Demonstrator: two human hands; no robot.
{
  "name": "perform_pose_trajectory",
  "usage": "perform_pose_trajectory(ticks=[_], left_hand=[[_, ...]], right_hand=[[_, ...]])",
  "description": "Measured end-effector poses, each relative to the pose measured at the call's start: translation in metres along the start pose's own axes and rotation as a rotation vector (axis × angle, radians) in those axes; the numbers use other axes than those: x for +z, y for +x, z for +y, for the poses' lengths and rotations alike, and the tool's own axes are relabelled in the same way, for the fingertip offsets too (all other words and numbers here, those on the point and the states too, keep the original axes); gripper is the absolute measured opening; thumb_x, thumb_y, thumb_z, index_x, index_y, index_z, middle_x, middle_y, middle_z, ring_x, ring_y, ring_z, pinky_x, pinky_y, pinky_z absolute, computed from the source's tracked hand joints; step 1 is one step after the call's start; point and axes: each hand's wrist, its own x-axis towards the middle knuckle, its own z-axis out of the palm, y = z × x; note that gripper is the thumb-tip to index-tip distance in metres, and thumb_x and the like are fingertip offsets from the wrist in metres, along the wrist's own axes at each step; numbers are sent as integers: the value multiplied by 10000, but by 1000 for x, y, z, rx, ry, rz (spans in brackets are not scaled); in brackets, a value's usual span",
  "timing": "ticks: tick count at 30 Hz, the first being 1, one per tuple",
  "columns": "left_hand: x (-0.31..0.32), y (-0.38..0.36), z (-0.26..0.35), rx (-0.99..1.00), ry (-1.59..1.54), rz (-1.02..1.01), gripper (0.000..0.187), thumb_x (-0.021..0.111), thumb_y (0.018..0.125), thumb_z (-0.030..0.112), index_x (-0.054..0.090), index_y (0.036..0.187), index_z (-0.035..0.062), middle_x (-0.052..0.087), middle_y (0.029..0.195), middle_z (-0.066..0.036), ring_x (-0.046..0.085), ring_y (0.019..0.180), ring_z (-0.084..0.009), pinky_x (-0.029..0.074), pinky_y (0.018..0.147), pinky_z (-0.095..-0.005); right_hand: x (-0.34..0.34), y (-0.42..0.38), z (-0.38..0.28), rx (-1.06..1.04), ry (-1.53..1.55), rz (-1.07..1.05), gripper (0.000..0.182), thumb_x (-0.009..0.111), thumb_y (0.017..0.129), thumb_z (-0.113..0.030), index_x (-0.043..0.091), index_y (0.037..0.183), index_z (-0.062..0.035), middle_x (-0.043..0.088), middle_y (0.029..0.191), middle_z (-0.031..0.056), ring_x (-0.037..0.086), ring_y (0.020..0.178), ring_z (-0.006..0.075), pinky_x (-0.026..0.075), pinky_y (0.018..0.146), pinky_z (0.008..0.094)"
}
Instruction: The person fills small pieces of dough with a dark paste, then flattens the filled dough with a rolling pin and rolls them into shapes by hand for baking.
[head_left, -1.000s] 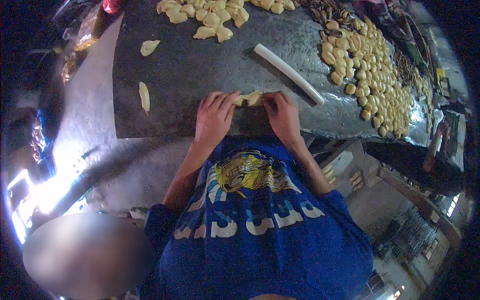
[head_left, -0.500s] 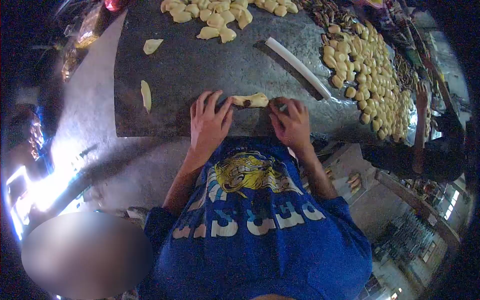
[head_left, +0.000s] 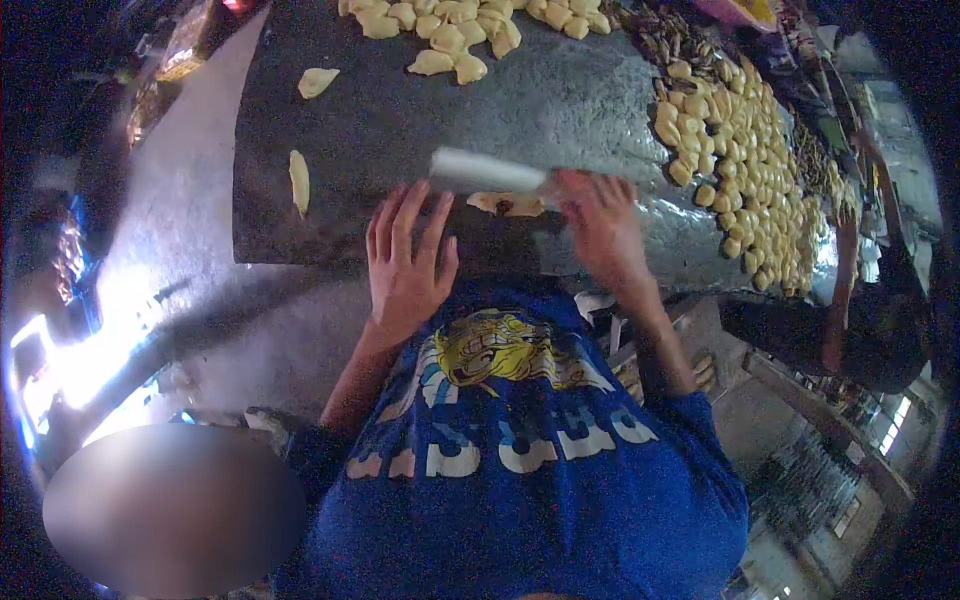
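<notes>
From where I stand, I look first at the left side of the dark sheet [head_left: 370, 120]. There lie two flat pieces, the narrow dough strip [head_left: 300, 183] and, farther from the person, the dough scrap [head_left: 318, 82]; both rest where they lay a moment ago.

Next comes the left hand [head_left: 405, 255]. It has let go of its end of the dough; the fingers are spread and hold nothing. Its fingertips are close to the end of the stick, but I cannot tell if they touch. Beyond it, at the far edge, is the dough heap [head_left: 450, 40].

The white stick [head_left: 475, 168] is the main change: before, it lay alone, farther to the right, and now it is blurred and runs across, just beyond the dough. The filled dough [head_left: 510, 204], with a dark spot in it, lies on the sheet between the two hands. The right hand [head_left: 605, 225] has left it and is closed round the right end of the stick. So, in my judgement, the work has passed from bare fingers to the stick.

Farther right are the many dough balls [head_left: 750, 170], and behind them a co-worker's arm [head_left: 845, 270] now reaches toward their far side.
</notes>
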Motion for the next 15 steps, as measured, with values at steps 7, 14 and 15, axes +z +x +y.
perform_pose_trajectory(ticks=[7, 14, 15], left_hand=[[26, 16, -20, 121, 158, -331, 562, 551, 906, 247, 413, 1425, 83, 398, 1483, -60, 324, 1398, -234, 240, 1149, -469], [39, 32, -17, 62, 171, -320, 615, 496, 937, 311, 348, 1428, -29, 380, 1484, -152, 297, 1415, -260, 201, 1161, -478], [42, 36, -17, 58, 179, -314, 621, 485, 943, 320, 340, 1427, -41, 377, 1484, -166, 296, 1415, -266, 196, 1162, -480]], right_hand=[[24, 0, -14, -119, 39, -70, 363, 605, 849, -101, 577, 1211, -116, 607, 1139, 57, 545, 1091, 265, 369, 972, 470], [37, 1, -15, -21, 16, -33, 474, 565, 885, -128, 493, 1354, -117, 494, 1400, 83, 438, 1308, 277, 259, 1110, 501], [40, 2, -14, -1, 8, -41, 484, 549, 899, -143, 472, 1375, -109, 465, 1432, 87, 409, 1338, 283, 238, 1122, 508]])
